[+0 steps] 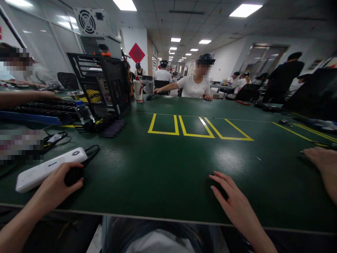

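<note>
My left hand (54, 182) rests near the table's front edge, its fingers curled round a small dark rounded object (73, 176) whose kind I cannot make out. Right beside that hand lies a long white device (50, 170) with a round button at one end and a black cable. My right hand (233, 198) lies on the green table (158, 182) with fingers stretched out and nothing in them. Beyond it, yellow tape outlines (196, 136) mark the tabletop.
A black computer case (105, 84) with a power supply (96, 23) on top stands at the back left, near a water bottle (83, 113) and a cup (138, 90). A co-worker's hand (319, 158) reaches in at right. Another person sits opposite, holding a dark tool (151, 95).
</note>
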`<act>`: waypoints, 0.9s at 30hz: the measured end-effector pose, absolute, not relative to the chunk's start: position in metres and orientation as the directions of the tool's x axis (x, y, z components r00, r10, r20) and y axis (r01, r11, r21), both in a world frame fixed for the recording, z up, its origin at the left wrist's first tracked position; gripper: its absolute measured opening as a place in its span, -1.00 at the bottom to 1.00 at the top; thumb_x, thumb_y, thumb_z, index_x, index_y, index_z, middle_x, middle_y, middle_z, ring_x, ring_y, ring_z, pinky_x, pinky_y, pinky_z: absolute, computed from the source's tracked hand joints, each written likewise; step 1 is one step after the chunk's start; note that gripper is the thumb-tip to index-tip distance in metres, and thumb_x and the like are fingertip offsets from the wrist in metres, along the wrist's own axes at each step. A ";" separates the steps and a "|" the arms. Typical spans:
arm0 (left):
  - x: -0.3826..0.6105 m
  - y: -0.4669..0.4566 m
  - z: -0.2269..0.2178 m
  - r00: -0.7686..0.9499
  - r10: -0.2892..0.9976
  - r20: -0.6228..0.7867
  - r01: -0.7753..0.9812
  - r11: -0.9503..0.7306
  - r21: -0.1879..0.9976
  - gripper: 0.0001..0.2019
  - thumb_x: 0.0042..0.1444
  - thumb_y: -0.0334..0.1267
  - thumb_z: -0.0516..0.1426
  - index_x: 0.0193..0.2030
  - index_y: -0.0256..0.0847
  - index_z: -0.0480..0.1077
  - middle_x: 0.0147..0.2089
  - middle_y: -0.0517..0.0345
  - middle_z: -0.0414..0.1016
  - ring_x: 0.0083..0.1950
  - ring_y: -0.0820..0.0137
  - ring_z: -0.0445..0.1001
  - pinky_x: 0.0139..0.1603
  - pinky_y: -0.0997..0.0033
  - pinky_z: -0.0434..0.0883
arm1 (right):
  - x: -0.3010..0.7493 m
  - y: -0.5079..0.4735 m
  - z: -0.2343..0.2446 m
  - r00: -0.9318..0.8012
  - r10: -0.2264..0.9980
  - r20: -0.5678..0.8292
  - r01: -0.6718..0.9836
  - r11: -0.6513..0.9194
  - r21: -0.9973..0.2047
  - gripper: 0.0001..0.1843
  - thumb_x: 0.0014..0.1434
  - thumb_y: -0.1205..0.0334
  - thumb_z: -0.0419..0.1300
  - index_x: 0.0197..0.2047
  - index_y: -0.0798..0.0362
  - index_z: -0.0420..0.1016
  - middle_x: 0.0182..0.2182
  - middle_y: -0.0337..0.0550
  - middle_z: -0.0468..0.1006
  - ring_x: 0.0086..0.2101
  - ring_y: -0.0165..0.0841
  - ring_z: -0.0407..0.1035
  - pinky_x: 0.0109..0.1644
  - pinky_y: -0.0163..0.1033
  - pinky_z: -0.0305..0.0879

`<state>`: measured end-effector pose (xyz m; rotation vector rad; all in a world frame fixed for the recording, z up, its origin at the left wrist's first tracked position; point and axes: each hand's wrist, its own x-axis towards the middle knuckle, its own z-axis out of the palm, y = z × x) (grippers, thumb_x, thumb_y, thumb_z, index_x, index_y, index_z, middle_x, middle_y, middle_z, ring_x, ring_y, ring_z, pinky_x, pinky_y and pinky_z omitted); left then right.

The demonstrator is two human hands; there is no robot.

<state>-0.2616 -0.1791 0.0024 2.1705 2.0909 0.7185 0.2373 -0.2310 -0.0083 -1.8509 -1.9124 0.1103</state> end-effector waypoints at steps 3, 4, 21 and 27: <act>-0.248 -0.175 -0.002 0.023 0.942 0.335 0.930 -0.143 0.338 -0.69 -0.08 -0.10 0.01 -0.14 0.14 0.08 -0.17 0.32 0.25 -0.12 0.23 0.31 -0.09 0.13 0.32 | 0.238 -0.230 -0.011 0.006 0.958 0.287 0.928 0.102 -0.358 -0.68 0.15 0.14 -0.06 -0.03 -0.07 0.28 0.05 -0.12 0.24 0.00 -0.24 0.24 0.04 -0.06 0.25; -0.239 -0.172 -0.004 0.057 0.939 0.340 0.925 -0.178 0.337 -0.66 -0.10 -0.11 0.03 -0.13 0.13 0.08 -0.16 0.30 0.26 -0.11 0.23 0.31 -0.08 0.14 0.32 | 0.238 -0.229 -0.011 -0.006 0.957 0.291 0.931 0.112 -0.348 -0.67 0.15 0.14 -0.06 -0.03 -0.06 0.28 0.04 -0.11 0.25 0.01 -0.23 0.23 0.06 -0.04 0.23; 0.002 -0.019 -0.014 0.459 0.779 0.426 0.595 -0.626 0.503 -0.53 -0.14 -0.37 0.14 -0.02 -0.24 0.17 -0.03 -0.02 0.22 0.03 0.20 0.25 0.04 0.14 0.25 | 0.181 -0.079 0.008 -0.241 0.962 0.130 0.607 0.254 -0.753 -0.56 0.03 0.20 0.11 0.02 0.02 0.25 -0.05 -0.06 0.36 -0.16 -0.33 0.35 -0.05 -0.12 0.29; 0.023 0.010 -0.017 0.430 0.799 0.421 0.562 -0.601 0.568 -0.32 -0.18 -0.39 0.17 0.13 -0.32 0.02 0.09 -0.15 0.14 0.13 0.15 0.16 0.12 0.09 0.15 | 0.157 -0.012 -0.001 -0.101 0.994 0.044 0.283 0.071 -0.956 -0.65 0.05 0.11 0.09 -0.09 0.05 0.35 -0.23 -0.12 0.47 -0.24 -0.39 0.37 -0.12 -0.20 0.31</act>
